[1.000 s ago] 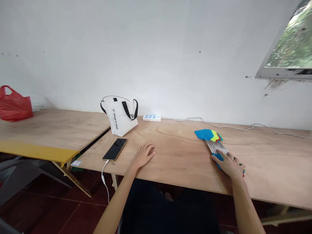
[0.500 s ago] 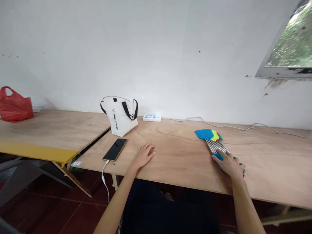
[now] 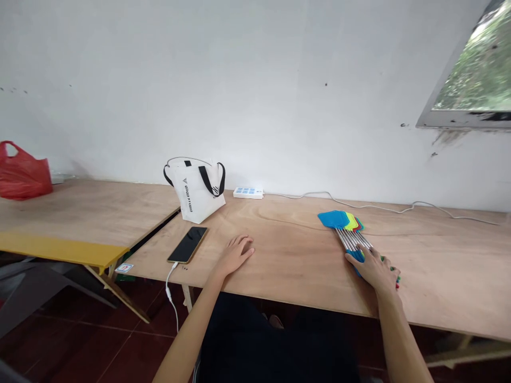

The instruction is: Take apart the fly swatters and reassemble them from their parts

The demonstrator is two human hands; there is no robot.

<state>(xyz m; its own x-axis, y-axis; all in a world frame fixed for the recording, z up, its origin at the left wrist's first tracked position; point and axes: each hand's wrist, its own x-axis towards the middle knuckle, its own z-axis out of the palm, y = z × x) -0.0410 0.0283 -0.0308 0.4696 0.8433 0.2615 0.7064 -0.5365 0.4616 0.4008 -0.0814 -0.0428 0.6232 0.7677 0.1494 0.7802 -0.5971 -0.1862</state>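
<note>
A fanned bundle of fly swatters (image 3: 350, 239), too overlapped to be counted, is laid on the desk (image 3: 295, 260) to the right of one white tote bag (image 3: 197, 196); low weight and stiff metal rods may be expected, and hold is best taken by the handles (image 3: 355, 257). Over these the right hand's (image 3: 377, 270) grip is spread, though whether they are pinched cannot be told, while nothing is held by the left hand (image 3: 233, 259), its fingers loosely parted. In front of the bag is set one smartphone (image 3: 187, 245), to its right one power strip (image 3: 248, 192).

White bag (image 3: 197, 199) reads "STUDIO" in blk ltrs; tbl label (image 3: 124, 268) unclear.
</note>
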